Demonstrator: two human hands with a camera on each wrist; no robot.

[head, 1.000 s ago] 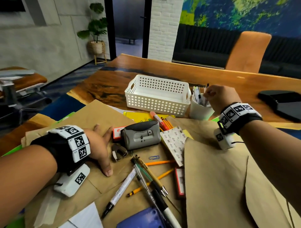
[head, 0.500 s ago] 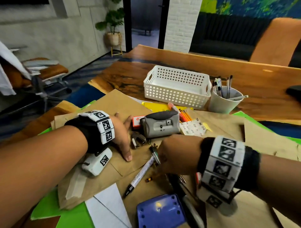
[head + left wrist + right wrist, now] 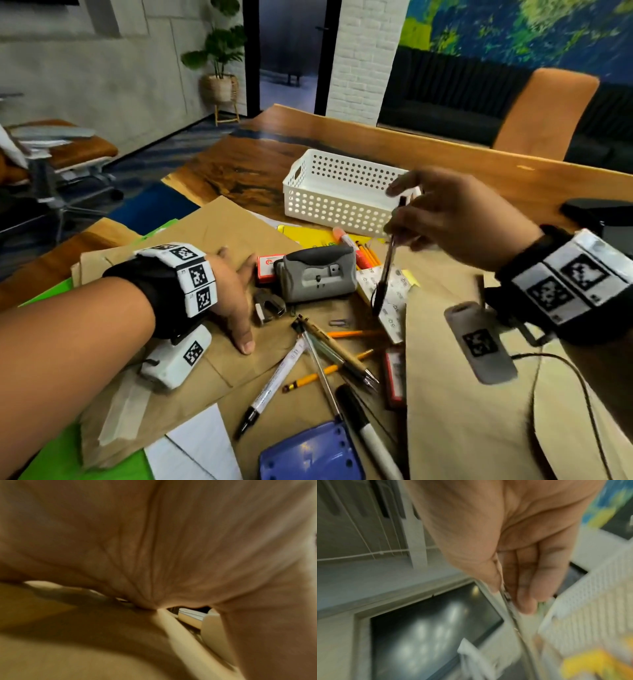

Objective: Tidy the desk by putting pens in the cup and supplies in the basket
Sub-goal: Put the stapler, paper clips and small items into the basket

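My right hand (image 3: 399, 214) is raised in front of the white perforated basket (image 3: 329, 192) and pinches a dark pen (image 3: 385, 267) by its upper end, so the pen hangs tip down over the desk. In the right wrist view the thumb and fingers (image 3: 523, 588) close on the pen (image 3: 510, 605) beside the basket (image 3: 590, 608). The right hand hides the cup. Flat on brown paper (image 3: 205, 240) lies my left hand (image 3: 236, 291), holding nothing. Several pens (image 3: 274, 380), pencils (image 3: 325, 371) and a black marker (image 3: 366, 431) lie crossed near the front.
A grey hole punch (image 3: 317, 274), a staple remover (image 3: 269, 305), red staple boxes (image 3: 269, 265) and a sticker sheet (image 3: 394, 301) crowd the middle. A blue plastic piece (image 3: 308, 455) sits at the front edge. An orange chair (image 3: 544, 113) stands behind the table.
My right hand came back from the cup, dropped onto the pile of pens, then rose toward the basket with a dark pen pinched in it. The left hand stayed on the paper.
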